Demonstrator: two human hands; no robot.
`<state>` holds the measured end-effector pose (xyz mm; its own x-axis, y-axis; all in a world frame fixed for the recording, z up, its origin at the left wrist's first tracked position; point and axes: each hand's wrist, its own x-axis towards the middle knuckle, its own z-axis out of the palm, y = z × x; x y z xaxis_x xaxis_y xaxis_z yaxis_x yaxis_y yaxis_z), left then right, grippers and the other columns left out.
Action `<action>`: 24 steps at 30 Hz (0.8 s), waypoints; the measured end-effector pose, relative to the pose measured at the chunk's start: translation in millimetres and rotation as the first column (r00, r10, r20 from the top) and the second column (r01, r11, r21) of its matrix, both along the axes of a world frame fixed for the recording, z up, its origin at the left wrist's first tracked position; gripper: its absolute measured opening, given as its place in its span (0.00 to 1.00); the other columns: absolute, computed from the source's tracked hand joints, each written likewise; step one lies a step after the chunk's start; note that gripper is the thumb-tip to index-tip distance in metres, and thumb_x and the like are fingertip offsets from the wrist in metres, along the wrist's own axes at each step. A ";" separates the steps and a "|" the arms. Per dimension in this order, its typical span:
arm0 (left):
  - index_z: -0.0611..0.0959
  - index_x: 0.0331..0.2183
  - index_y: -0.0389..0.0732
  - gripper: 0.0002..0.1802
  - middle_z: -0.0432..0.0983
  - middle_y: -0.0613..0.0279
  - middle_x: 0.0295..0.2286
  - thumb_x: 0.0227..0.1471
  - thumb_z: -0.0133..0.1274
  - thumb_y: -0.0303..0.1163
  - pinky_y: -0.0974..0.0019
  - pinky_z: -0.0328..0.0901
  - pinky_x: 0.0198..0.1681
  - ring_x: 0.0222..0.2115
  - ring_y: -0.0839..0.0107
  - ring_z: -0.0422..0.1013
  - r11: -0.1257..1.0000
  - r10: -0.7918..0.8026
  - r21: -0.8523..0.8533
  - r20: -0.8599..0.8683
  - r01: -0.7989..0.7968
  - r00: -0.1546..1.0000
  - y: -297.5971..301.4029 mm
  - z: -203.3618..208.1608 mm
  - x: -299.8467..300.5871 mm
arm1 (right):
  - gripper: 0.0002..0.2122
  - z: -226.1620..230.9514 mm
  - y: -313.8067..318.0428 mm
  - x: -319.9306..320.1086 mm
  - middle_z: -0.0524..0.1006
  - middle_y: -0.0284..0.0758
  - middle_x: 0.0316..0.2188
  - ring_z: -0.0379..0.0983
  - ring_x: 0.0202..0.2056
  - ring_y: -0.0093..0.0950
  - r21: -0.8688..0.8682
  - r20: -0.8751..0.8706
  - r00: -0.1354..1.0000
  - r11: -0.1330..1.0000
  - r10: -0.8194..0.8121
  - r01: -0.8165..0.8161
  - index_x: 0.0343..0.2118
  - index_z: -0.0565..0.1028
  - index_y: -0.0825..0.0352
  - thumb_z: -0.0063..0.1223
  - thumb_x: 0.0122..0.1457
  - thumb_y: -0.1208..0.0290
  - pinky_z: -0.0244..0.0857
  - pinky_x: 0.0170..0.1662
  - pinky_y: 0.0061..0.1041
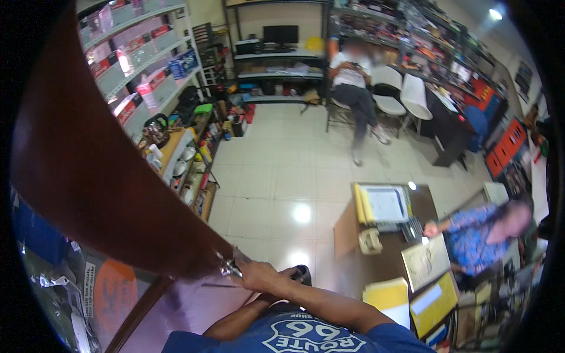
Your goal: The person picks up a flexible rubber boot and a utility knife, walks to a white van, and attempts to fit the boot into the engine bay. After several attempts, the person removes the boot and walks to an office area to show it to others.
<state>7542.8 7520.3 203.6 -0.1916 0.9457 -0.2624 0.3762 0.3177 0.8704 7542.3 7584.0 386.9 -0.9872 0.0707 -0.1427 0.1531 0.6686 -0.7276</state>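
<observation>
A tall brown door (118, 170) sweeps across the left side of the view, a metal handle (229, 267) at its near edge. My right hand (259, 276) reaches across to the left and is closed on the door handle. Beneath my right wrist, my left forearm crosses the other way. My left hand (288, 273) is mostly hidden there, and its fingers do not show clearly. Just past it is a dark rounded thing (303, 274), too little of it visible to name.
A brown desk (426, 197) with folders, a telephone (370, 241) and a calculator (412, 229) stands at right; a person in a blue patterned shirt (479, 235) sits there. Another person (353, 76) sits farther back beside white chairs (415, 97). Stocked shelves (141, 53) line the left wall.
</observation>
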 end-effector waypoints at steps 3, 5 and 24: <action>0.80 0.53 0.38 0.27 0.77 0.46 0.51 0.57 0.59 0.44 0.52 0.61 0.62 0.55 0.51 0.70 0.987 0.139 0.103 -0.150 -0.124 0.979 48.2 18.9 -64.6 | 0.26 -2.4 58.9 -53.7 0.81 0.55 0.41 0.78 0.45 0.54 -0.126 0.028 0.961 0.955 0.275 -0.270 0.47 0.74 0.71 0.47 0.67 0.46 0.71 0.49 0.51; 0.80 0.52 0.36 0.27 0.78 0.45 0.50 0.57 0.59 0.45 0.53 0.64 0.61 0.54 0.50 0.72 0.934 0.258 0.328 -0.355 -0.139 0.899 77.6 27.8 -101.8 | 0.24 -12.4 119.0 -73.8 0.81 0.49 0.45 0.77 0.47 0.50 -0.011 0.039 0.978 0.979 0.206 -0.205 0.53 0.75 0.67 0.51 0.66 0.50 0.72 0.50 0.44; 0.82 0.42 0.33 0.14 0.83 0.52 0.37 0.56 0.60 0.30 0.59 0.72 0.46 0.40 0.62 0.79 0.667 0.667 0.216 0.254 -0.713 0.701 528.6 87.2 -377.5 | 0.31 -80.5 649.2 -194.9 0.75 0.44 0.56 0.80 0.48 0.36 -0.652 0.490 0.870 0.640 -0.054 0.407 0.66 0.63 0.65 0.50 0.69 0.48 0.78 0.43 0.35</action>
